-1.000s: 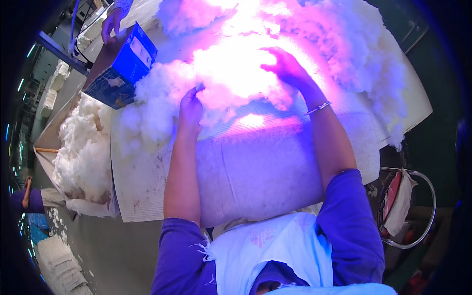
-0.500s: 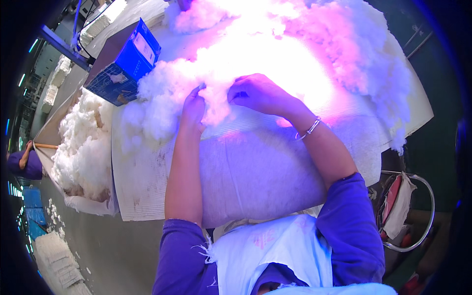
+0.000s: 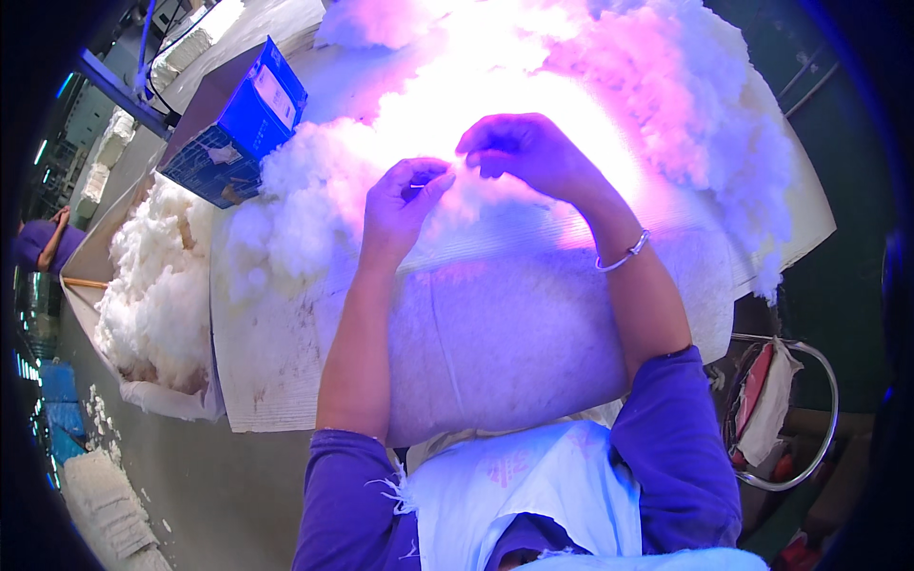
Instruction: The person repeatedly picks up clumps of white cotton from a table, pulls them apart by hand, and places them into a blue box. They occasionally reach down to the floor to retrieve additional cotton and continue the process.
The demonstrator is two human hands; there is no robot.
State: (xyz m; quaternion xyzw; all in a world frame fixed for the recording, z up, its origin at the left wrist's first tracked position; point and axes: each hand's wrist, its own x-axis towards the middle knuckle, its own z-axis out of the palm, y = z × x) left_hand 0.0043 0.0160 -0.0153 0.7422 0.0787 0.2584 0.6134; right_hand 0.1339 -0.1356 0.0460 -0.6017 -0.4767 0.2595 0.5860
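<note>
Loose white cotton-like fluff (image 3: 314, 176) is heaped over a padded work table (image 3: 276, 362), lit by a very bright pink-white glare. My left hand (image 3: 405, 202) is raised over the near edge of the fluff, thumb and fingers pinched together. Close to its right, my right hand (image 3: 528, 152), with a bangle on the wrist, curls its fingers down toward the left fingertips. Whatever lies between the fingers of either hand is washed out by the light. A pale cloth cover (image 3: 505, 333) lies under my forearms.
A blue cardboard box (image 3: 233, 124) stands open at the table's left. Beyond it, a cloth-sided bin (image 3: 157, 285) holds more white fluff. Another person (image 3: 52, 243) is at the far left. A curved metal chair frame (image 3: 836, 404) with cloths is at the right.
My left hand has turned and shifted right, up to the right hand, its fingers now pinched. My right hand has moved slightly right. The person at far left has changed posture.
</note>
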